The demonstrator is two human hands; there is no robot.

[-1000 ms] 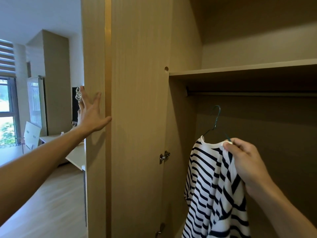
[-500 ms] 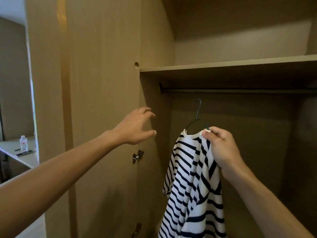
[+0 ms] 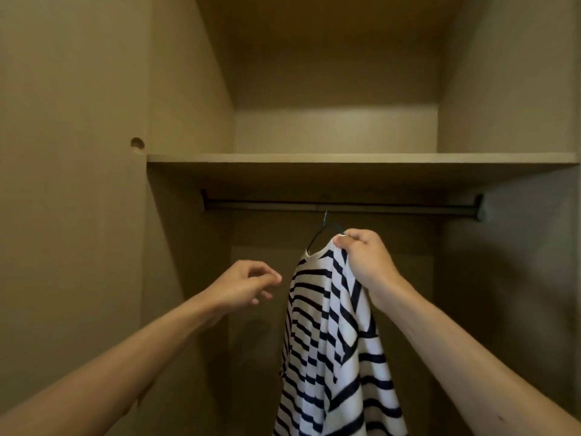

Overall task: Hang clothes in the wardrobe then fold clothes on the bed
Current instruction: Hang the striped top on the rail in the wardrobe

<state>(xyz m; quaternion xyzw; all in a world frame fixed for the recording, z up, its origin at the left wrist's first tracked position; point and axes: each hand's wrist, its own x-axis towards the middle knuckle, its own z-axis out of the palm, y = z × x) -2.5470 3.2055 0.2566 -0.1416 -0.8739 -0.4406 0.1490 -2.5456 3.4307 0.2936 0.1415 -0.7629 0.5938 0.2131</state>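
Note:
A white shirt with dark navy stripes (image 3: 330, 341) hangs on a thin green wire hanger (image 3: 323, 229). The hanger's hook reaches up to the dark wardrobe rail (image 3: 251, 204); whether it rests on the rail I cannot tell. My right hand (image 3: 364, 262) grips the shirt's shoulder and the hanger at the collar. My left hand (image 3: 242, 286) hovers just left of the shirt, fingers loosely curled and apart, holding nothing.
A wooden shelf (image 3: 345, 157) spans the wardrobe just above the rail. The open wardrobe door (image 3: 72, 215) stands at the left, with a round hole (image 3: 137, 143) near its edge. The wardrobe's right wall (image 3: 509, 278) closes the space on that side.
My left hand left the door edge and came in beside the shirt. My right hand raised the hanger until its hook reached the rail. The view turned right, into the wardrobe.

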